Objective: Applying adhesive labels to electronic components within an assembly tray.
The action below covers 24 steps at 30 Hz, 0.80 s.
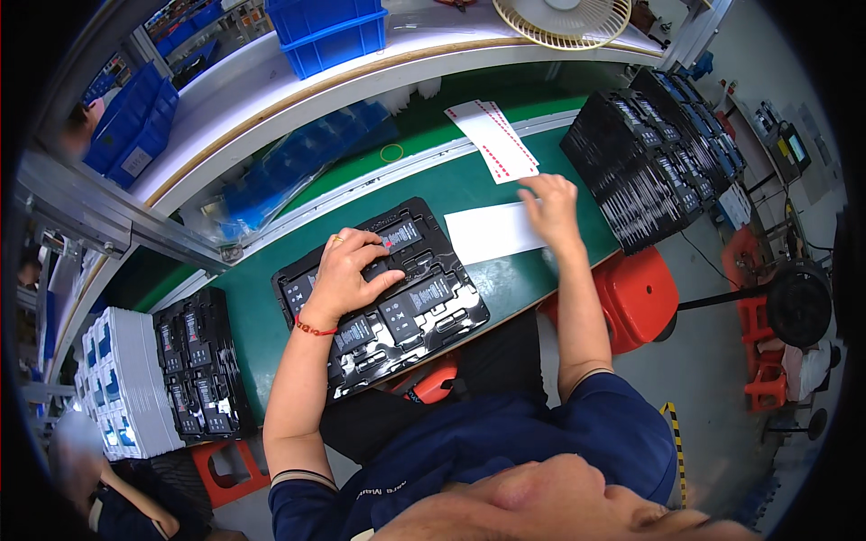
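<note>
- The left hand (347, 275), a red cord at its wrist, lies palm-down with fingers spread on the glossy black moulded plastic tray (465, 311) of flat dark rectangular cells, near the green belt's (510, 284) front edge.
- The right hand (550, 206) reaches further, loosely open fingers touching a white paper sheet (483, 233).
- Beyond lies a white sticker sheet with red marks (494, 140).

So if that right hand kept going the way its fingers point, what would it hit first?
Probably the sheet of red-and-white stickers, just beyond the right hand on the green belt; how high the hand floats is unclear.
</note>
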Motion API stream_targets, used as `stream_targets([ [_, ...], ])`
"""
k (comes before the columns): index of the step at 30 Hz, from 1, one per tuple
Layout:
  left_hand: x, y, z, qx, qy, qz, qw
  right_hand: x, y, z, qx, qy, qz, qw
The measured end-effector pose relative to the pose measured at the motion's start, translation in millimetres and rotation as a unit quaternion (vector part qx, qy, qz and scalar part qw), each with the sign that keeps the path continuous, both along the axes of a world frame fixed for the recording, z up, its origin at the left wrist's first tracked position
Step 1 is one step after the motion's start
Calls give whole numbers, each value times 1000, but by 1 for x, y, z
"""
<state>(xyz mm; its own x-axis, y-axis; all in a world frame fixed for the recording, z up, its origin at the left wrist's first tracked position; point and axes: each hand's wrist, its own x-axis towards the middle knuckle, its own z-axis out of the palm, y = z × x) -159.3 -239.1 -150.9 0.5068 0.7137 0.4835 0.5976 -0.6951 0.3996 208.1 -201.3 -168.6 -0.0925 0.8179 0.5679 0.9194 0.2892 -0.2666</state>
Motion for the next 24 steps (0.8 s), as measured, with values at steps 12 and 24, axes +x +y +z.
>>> stream_targets([
  [12, -2, 4, -8, -16, -6, 17, 1000, 50, -11, -26, -23, -8, -8, 1000],
  [24, -4, 2, -9, -9, -11, 14, 1000, 65, -4, 2, -221, 18, 22, 975],
])
